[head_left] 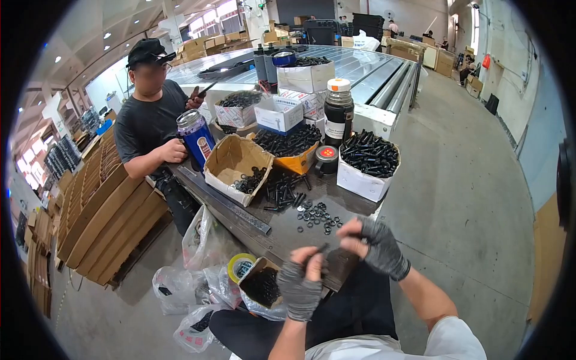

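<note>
From my remote seat I see the dark metal table [282, 237] filling the middle of the view, its near corner just ahead of my hands. A co-worker [150, 120] in a dark shirt and cap sits at its far left side, one hand beside a blue can [196, 135]. An open cardboard box [235, 163] lies tipped on the table with a few black parts inside; behind it an orange tray [291, 147] is heaped with black bolts, and to the right a white box [366, 165] is full of them too. A black flask [338, 111] with an orange-and-white cap stands between the two. Loose bolts [285, 192] lie in the middle of the table, and nearer me a scatter of small black washers [315, 217].

My left hand [302, 282], in a grey fingerless glove, is curled around a black bolt [319, 251] — held just above the table's near edge. My right hand [369, 240], gloved the same, has its fingertips pressed together at the bolt's upper end; whether they pinch a washer there I cannot tell.
</note>
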Demonstrator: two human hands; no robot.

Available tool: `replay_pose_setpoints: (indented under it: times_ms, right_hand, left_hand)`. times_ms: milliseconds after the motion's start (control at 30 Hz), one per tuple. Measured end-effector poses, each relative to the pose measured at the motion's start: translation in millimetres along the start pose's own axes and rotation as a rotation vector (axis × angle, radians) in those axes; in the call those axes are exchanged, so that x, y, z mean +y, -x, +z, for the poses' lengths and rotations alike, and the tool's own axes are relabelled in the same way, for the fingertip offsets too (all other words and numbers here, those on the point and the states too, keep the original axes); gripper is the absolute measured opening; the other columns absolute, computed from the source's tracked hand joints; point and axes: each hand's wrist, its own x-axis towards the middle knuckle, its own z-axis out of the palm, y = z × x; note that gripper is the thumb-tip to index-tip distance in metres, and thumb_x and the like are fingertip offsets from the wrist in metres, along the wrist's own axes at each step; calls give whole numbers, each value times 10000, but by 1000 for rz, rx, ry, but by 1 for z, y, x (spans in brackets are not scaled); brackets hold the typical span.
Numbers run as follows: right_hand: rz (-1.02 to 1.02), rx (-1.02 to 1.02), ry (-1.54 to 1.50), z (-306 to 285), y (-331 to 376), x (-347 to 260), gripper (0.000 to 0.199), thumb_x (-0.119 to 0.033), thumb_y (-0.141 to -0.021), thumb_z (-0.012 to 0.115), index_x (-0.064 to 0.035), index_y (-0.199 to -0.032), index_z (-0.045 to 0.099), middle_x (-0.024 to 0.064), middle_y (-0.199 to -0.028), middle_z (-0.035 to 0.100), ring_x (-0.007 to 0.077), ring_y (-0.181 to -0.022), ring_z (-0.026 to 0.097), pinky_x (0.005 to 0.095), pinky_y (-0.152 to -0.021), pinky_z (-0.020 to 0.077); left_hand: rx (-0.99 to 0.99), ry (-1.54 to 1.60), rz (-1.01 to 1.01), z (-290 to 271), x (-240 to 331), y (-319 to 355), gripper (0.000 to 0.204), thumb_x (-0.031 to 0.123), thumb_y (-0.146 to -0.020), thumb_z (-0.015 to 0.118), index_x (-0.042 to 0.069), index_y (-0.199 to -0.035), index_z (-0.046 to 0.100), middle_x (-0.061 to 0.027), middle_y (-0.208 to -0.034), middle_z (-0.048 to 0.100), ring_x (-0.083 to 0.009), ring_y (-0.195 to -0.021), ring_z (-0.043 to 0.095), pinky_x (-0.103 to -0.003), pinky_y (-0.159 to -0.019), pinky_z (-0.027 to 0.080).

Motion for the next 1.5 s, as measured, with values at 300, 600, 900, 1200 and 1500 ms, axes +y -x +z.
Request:
replay_pose_setpoints:
  times_ms: [300, 600, 900, 1200, 1500]
  right_hand:
    - [-200, -190, 521, 10, -32, 24, 238, -173, -829, 721, -63, -1038, 692, 117, -908, 583, 314, -861, 595, 405, -753, 486]
    - [-120, -97, 663, 16, -55, 35, 213, -172, -817, 718, -53, -992, 695, 127, -979, 600, 319, -949, 612, 409, -806, 503]
    - [-425, -130, 674, 24, -47, 38, 173, -108, -840, 665, -94, -1008, 701, 95, -1061, 643, 288, -938, 615, 401, -836, 483]
    - [-375, -99, 758, 12, -33, 13, 317, -45, -826, 561, -134, -1110, 672, 57, -1139, 650, 296, -1099, 565, 478, -979, 390]
    - [-385, -250, 757, 20, -26, 14, 393, -82, -756, 636, -133, -1145, 656, 65, -1171, 621, 303, -1201, 529, 564, -1081, 325]
  left_hand:
    - [217, 24, -102, -8, -35, -29, 139, 85, -940, 666, 17, -1061, 650, -22, -855, 636, -88, -695, 582, -234, -631, 485]
    - [201, -169, 28, -10, -28, -31, 150, 2, -895, 661, 14, -1043, 639, -125, -925, 655, -247, -837, 647, -338, -780, 510]
    - [192, -195, 45, -10, -32, -30, 147, 4, -897, 656, 14, -1042, 640, -133, -928, 657, -255, -856, 649, -343, -807, 511]
    - [185, -108, -25, -12, -20, -33, 153, -6, -897, 650, 6, -1049, 638, -119, -938, 649, -236, -873, 644, -331, -814, 510]
    - [194, -21, -115, -13, -25, -29, 156, 18, -908, 658, 13, -1063, 648, -105, -965, 663, -195, -866, 644, -311, -799, 513]
